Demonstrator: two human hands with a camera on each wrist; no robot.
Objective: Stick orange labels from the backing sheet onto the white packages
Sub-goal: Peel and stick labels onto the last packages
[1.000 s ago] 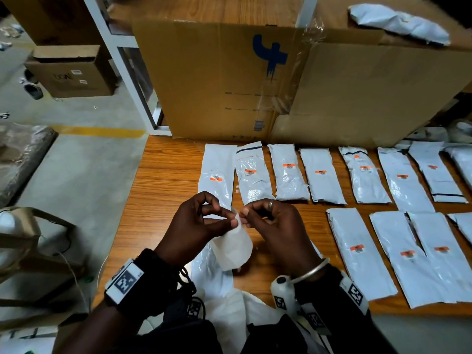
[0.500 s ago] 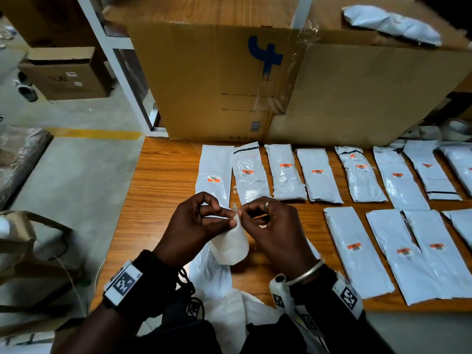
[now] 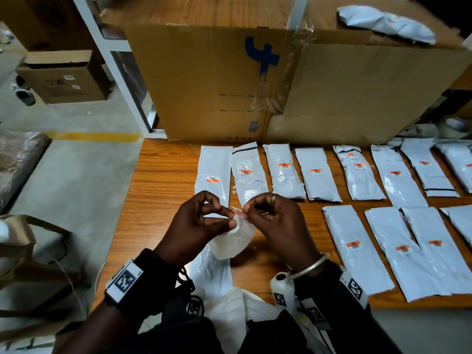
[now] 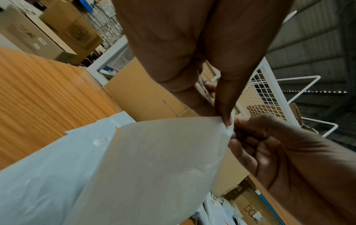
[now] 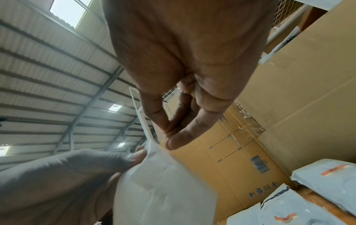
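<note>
- Hands meet low in the middle of the head view, raised above the wooden surface (image 3: 158, 190).
- The left hand (image 3: 196, 226) pinches the top edge of the backing sheet (image 3: 233, 241) between thumb and forefinger; the sheet hangs down from that pinch, pale and slightly curled.
- The right hand (image 3: 278, 221) has its thumb and forefinger curled together at the same top corner, pinching a small orange label (image 3: 238, 212) that shows just between the two hands. A ring sits on one finger of this hand.
- From the left wrist view, the backing sheet (image 4: 154, 167) fills the lower centre, with the right hand's fingertips (image 4: 242, 121) pressed against its upper right corner.
- White packages (image 3: 283, 169) lie in two rows across the right half of the surface, side by side, most of them carrying an orange label near the middle.
- One long white package (image 3: 213, 172) lies directly beyond and under the hands, running toward the bottom of the frame.
- A big cardboard box (image 3: 217, 83) lies on its side along the far edge of the surface, just behind the upper row.
- Another white package (image 3: 385, 23) rests on top of the box, upper right of the frame.
</note>
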